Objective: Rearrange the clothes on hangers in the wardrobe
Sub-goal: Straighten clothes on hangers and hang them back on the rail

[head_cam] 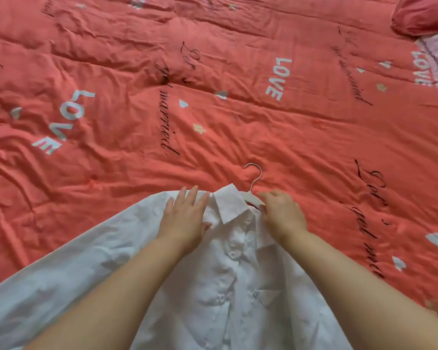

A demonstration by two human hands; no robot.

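A white shirt [228,286] is lying buttoned and face up on the red quilt [213,109] of a bed, its collar pointing away from the person. A hanger [251,195] is sitting in the collar, its metal hook sticking out onto the quilt. The left hand [185,218] is pressing flat, fingers straight, on one shoulder. The right hand [282,213] is curling its fingers round the hanger's white arm at the other shoulder.

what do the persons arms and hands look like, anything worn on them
Nothing worn shows. The left forearm and right forearm are bare, with no sleeves reaching into view. The left hand and right hand have no gloves, rings, watch or bracelet visible from above.
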